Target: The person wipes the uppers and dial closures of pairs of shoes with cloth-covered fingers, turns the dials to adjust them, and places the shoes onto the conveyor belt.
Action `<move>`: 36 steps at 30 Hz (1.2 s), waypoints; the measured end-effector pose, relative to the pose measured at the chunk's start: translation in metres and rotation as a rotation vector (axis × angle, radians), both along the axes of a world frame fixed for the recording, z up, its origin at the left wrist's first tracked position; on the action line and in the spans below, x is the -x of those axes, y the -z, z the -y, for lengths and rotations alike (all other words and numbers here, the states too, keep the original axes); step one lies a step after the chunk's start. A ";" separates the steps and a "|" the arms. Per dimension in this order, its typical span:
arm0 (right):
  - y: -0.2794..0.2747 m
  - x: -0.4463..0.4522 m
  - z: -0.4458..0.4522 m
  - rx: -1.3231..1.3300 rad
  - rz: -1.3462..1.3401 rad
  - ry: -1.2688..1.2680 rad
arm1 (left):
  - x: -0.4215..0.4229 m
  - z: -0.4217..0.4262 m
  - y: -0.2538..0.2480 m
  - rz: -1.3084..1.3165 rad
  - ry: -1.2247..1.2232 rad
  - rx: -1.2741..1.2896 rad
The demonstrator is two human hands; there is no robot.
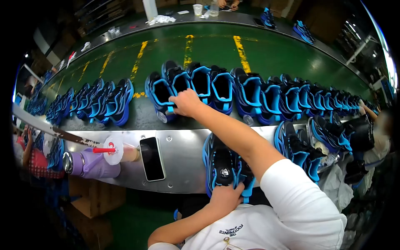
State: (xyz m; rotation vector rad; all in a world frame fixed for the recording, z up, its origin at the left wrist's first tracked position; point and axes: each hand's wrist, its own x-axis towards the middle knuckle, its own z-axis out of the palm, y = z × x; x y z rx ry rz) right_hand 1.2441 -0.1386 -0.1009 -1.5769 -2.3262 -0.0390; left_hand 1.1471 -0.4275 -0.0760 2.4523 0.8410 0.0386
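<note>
My right hand (187,102) is stretched forward over the bench, its fingers closed on the heel collar of a black and blue sneaker (155,93). That sneaker is at the left end of a group of several, all with their heels toward me. Close to my body, my left hand (225,200) is closed around the heel of another black and blue sneaker (211,156), its toe pointing away from me. A second sneaker (246,173) lies right beside it, partly hidden by my right arm. The fingertips of my left hand are partly out of sight.
A phone (152,159), a purple bottle (100,163) and a cup with a red straw (113,151) stand on the metal ledge (183,141). Sneakers line the green belt (166,50) on both sides. More sneakers (298,146) lie at right, near another person (379,137).
</note>
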 end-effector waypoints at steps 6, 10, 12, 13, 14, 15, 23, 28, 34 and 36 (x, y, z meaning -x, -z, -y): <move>-0.006 -0.072 0.022 -0.059 -0.096 0.104 | 0.066 -0.046 -0.067 0.235 -0.167 0.115; -0.015 -0.119 0.021 -0.028 -0.056 0.157 | 0.110 -0.074 -0.120 0.289 -0.449 0.157; -0.018 -0.138 0.020 -0.018 0.005 0.212 | 0.111 -0.098 -0.118 0.330 -0.507 -0.107; -0.022 -0.145 0.020 0.000 0.026 0.213 | 0.116 -0.120 -0.112 0.289 -0.497 -0.267; -0.017 -0.153 0.017 0.010 0.037 0.208 | 0.115 -0.144 -0.103 0.294 -0.523 -0.409; -0.019 -0.152 0.015 0.024 0.073 0.199 | 0.114 -0.173 -0.098 0.265 -0.524 -0.519; -0.004 -0.122 0.107 -0.002 0.005 -0.051 | 0.126 -0.317 0.012 -0.099 -0.612 -0.708; -0.023 -0.087 0.177 -0.159 -0.183 -0.130 | 0.057 -0.170 -0.025 0.538 -0.485 -0.142; -0.005 -0.095 0.238 0.025 -0.297 -0.105 | 0.028 -0.145 -0.007 0.513 -0.536 -0.333; 0.002 -0.101 0.243 0.054 -0.343 -0.082 | 0.016 -0.175 0.004 0.508 -0.604 -0.397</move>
